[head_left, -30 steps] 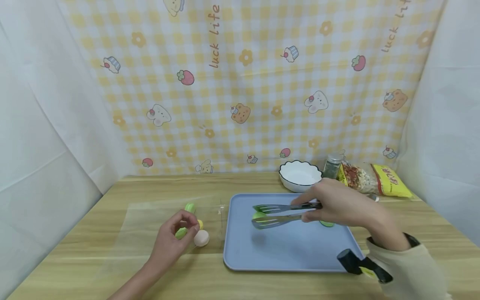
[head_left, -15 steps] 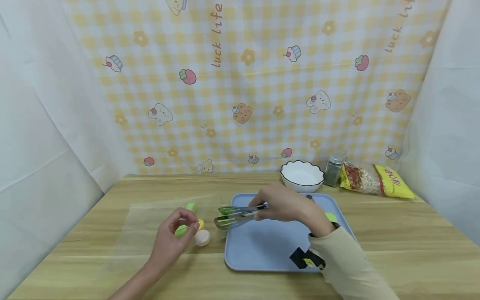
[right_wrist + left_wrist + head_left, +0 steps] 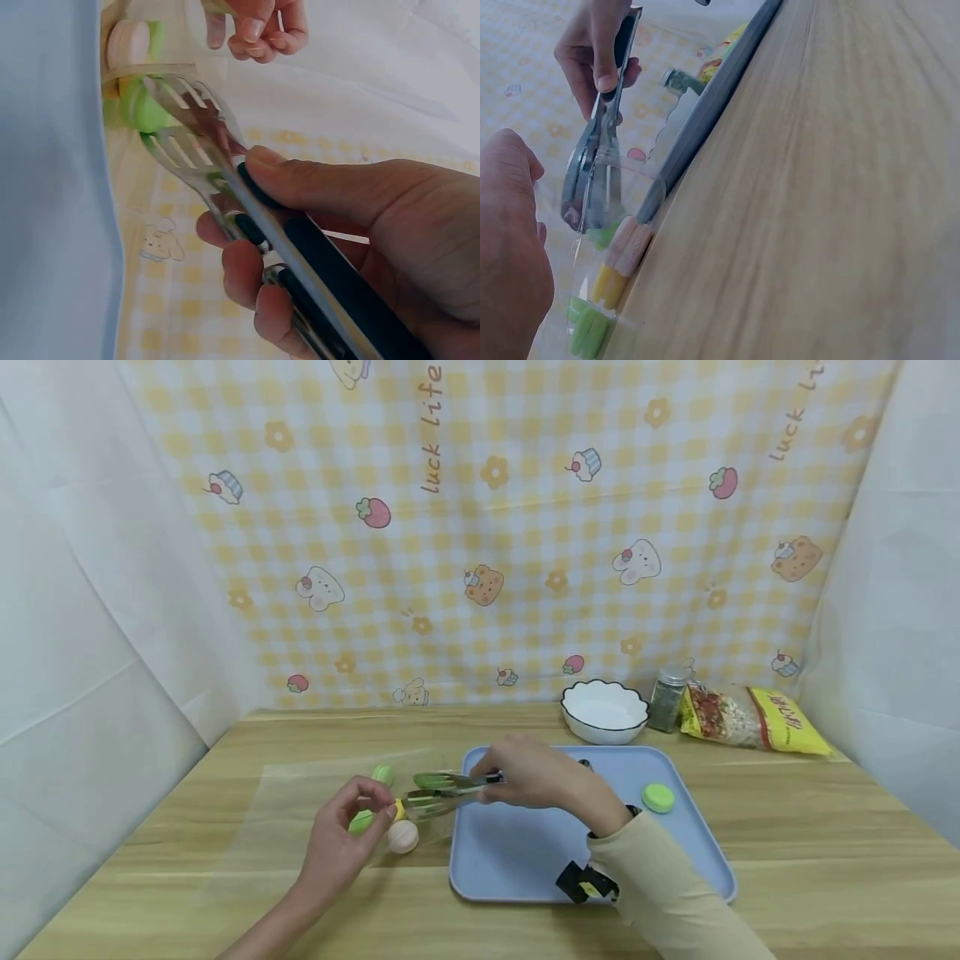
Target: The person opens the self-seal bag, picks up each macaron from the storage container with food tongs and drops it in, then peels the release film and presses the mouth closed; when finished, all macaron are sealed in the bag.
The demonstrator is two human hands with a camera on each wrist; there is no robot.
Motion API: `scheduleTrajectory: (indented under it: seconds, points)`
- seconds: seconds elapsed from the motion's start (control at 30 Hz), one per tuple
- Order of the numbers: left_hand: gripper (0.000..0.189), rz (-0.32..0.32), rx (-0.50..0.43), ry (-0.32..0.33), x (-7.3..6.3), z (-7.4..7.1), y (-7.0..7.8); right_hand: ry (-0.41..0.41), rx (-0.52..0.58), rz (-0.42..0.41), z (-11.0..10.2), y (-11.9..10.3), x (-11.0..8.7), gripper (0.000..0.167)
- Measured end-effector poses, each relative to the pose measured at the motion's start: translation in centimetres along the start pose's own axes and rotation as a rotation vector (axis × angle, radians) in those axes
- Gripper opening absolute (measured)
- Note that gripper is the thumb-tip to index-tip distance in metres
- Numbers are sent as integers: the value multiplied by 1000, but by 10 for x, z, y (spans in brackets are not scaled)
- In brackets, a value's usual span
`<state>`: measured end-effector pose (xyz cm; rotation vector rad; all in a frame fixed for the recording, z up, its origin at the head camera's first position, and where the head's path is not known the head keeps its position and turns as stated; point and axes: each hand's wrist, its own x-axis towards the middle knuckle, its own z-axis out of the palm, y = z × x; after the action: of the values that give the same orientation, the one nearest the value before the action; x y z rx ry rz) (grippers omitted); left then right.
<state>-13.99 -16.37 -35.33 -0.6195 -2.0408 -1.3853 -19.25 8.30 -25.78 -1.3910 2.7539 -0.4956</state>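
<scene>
A green macaron (image 3: 146,109) is sitting between the tips of the tongs (image 3: 270,225), between my hands at the clear bag (image 3: 285,802). My right hand (image 3: 528,772) is gripping the tongs; my left hand (image 3: 337,835) is apparently pinching the bag's edge beside other macarons (image 3: 403,837). Judgement: the step is calling for light, even pressure and a wide bag mouth. Beyond my right hand, a yellow packet (image 3: 750,718) is showing lettering I am not managing to read; ahead, the backdrop cloth (image 3: 525,527) is displaying "luck life".
</scene>
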Motion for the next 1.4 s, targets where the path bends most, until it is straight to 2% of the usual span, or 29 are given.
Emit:
scheduleTrajectory:
  seconds: [0.23,0.43,0.57,0.83,1.07,1.23,1.4]
  points:
    - [23,-16,-18,-5,0,-1,-1,68,-36,17,12,0,8,23]
    - [23,9,-62,-29,-1,0,-2,96,-33,45,19,0,13,24]
    - [21,-13,-71,-25,-1,-2,1,111,-36,68,23,-1,16,25]
    - [18,-57,-70,-41,0,-2,5,100,-50,87,30,-2,18,23]
    - [17,-64,-56,-41,0,-1,6,93,-58,74,30,-1,14,7]
    - [18,-58,-22,-18,-1,-1,5,58,-26,98,23,0,8,17]
    - [19,-53,-8,3,-1,-2,4,29,25,145,10,7,-10,32]
